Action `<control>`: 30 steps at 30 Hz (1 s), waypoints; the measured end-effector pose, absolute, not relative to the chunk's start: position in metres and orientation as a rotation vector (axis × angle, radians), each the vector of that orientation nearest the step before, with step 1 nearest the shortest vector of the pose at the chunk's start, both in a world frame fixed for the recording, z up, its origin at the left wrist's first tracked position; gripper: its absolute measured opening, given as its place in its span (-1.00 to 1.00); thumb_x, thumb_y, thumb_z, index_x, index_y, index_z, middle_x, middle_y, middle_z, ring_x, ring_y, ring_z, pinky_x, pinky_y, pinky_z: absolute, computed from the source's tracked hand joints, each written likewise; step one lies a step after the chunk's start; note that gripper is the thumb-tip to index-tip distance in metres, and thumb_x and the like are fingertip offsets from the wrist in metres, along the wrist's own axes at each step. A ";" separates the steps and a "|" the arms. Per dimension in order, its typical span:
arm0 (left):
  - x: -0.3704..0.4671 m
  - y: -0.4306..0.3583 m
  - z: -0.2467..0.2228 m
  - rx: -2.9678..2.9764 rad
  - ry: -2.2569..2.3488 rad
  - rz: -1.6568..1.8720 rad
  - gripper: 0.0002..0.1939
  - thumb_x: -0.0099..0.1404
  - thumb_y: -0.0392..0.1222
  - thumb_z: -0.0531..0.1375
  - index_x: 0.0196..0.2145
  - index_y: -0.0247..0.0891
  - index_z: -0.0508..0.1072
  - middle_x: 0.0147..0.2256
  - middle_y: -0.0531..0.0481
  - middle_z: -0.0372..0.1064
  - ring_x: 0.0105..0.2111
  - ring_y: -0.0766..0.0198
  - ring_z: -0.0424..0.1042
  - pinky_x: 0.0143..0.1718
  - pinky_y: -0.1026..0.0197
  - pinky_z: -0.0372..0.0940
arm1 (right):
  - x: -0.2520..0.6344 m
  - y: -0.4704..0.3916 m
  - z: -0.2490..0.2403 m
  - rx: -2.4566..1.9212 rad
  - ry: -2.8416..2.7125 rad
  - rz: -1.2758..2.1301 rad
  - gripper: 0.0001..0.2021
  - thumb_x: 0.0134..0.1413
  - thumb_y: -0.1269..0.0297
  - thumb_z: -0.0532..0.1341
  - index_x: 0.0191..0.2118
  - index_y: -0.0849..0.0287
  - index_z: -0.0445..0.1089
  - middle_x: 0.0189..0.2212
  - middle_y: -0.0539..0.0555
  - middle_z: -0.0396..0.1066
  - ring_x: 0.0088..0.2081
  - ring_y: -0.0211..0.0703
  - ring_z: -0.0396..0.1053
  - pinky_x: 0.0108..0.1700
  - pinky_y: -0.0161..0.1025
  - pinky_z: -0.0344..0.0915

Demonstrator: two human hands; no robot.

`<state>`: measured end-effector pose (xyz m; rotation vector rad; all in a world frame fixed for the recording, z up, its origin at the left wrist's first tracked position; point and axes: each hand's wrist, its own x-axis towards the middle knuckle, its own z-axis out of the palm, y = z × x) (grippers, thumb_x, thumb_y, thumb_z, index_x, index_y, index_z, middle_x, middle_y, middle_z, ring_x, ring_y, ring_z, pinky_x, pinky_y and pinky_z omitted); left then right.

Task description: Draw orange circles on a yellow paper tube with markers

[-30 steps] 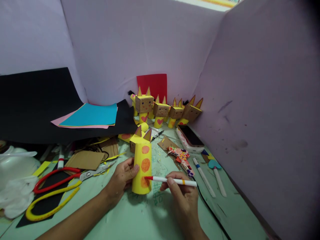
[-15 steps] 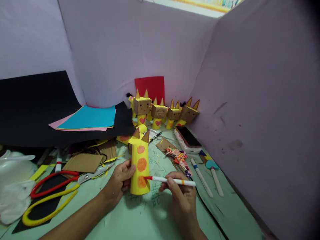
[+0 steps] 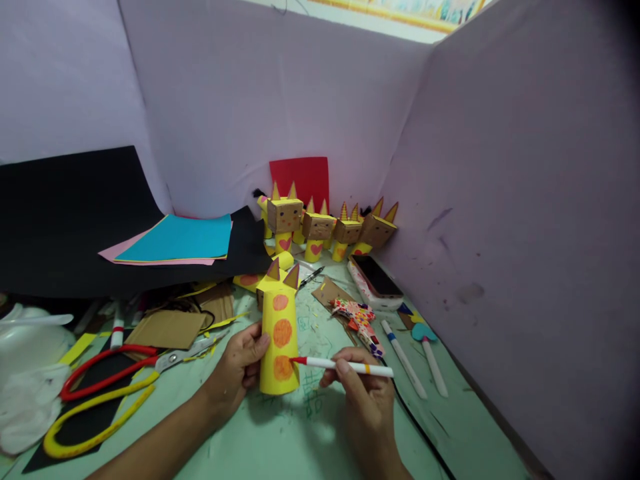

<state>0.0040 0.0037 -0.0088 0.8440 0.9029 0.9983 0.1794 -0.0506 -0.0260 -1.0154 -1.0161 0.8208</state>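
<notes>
My left hand (image 3: 245, 363) grips a yellow paper tube figure (image 3: 290, 320) from its left side, thumb on the front. The tube has a column of orange spots and two pointed brown ears at its top; a bit of a cardboard head shows behind it. In my right hand (image 3: 367, 393) is a marker (image 3: 345, 366) with a white barrel and a red tip. Its tip meets the right edge of the lowest spot. A glue gun with a patterned cover (image 3: 357, 320) lies just beyond my right hand.
Similar cardboard-headed figures (image 3: 320, 227) stand at the back before a red sheet (image 3: 303, 180). Scissors (image 3: 145, 370) and cardboard scraps (image 3: 167, 328) lie left, below blue paper (image 3: 180, 238). To the right are a phone (image 3: 377, 275), a blue-banded marker (image 3: 404, 360) and a black cord (image 3: 420, 427).
The marker tip has shifted slightly right and down with the lowest spot, staying at it. The whole view has moved a little; both hands keep their holds.
</notes>
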 end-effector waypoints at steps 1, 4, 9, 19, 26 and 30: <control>0.004 0.004 -0.009 0.841 0.903 0.998 -0.57 -0.05 -0.02 0.34 -0.25 -0.26 0.38 -0.57 0.13 0.28 -0.69 0.47 0.19 -0.74 0.43 -0.03 | 0.180 -0.051 -0.026 -1.028 -1.020 0.819 -0.77 0.04 0.11 0.22 -0.48 0.17 0.41 -0.63 -0.02 0.37 -0.53 -0.22 0.30 -0.44 -0.31 0.18; 0.004 0.004 -0.008 0.830 0.907 1.000 -0.58 -0.05 -0.03 0.34 -0.24 -0.25 0.38 -0.57 0.14 0.28 -0.70 0.48 0.17 -0.75 0.44 -0.06 | 0.181 -0.051 -0.026 -1.033 -1.027 0.813 -0.77 0.04 0.12 0.21 -0.48 0.16 0.40 -0.64 -0.03 0.36 -0.54 -0.23 0.29 -0.46 -0.32 0.17; 0.004 0.005 -0.009 0.850 0.891 1.000 -0.59 -0.04 -0.01 0.33 -0.26 -0.26 0.39 -0.60 0.16 0.23 -0.74 0.54 0.05 -0.77 0.45 -0.15 | 0.180 -0.051 -0.027 -1.021 -1.000 0.822 -0.76 0.03 0.11 0.21 -0.49 0.17 0.41 -0.63 -0.01 0.36 -0.53 -0.22 0.30 -0.44 -0.30 0.18; 0.005 0.003 -0.005 0.842 0.919 1.004 -0.59 -0.03 0.00 0.33 -0.27 -0.26 0.39 -0.58 0.12 0.29 -0.70 0.48 0.18 -0.75 0.45 -0.02 | 0.180 -0.052 -0.023 -1.026 -0.984 0.809 -0.77 0.00 0.13 0.22 -0.50 0.19 0.39 -0.66 -0.01 0.35 -0.56 -0.22 0.29 -0.47 -0.31 0.19; 0.005 0.003 -0.006 0.816 0.918 1.025 -0.59 -0.05 -0.05 0.34 -0.26 -0.26 0.39 -0.58 0.12 0.30 -0.67 0.43 0.26 -0.73 0.43 0.06 | 0.178 -0.053 -0.019 -1.023 -1.020 0.849 -0.74 0.01 0.11 0.21 -0.53 0.19 0.39 -0.67 0.00 0.35 -0.58 -0.22 0.29 -0.49 -0.32 0.18; 0.005 0.003 -0.005 0.797 0.932 1.029 -0.60 -0.06 -0.05 0.35 -0.28 -0.26 0.39 -0.59 0.12 0.29 -0.68 0.43 0.25 -0.74 0.43 0.04 | 0.178 -0.053 -0.019 -1.049 -1.009 0.792 -0.75 0.01 0.11 0.21 -0.52 0.18 0.39 -0.66 -0.01 0.36 -0.56 -0.22 0.29 -0.48 -0.32 0.18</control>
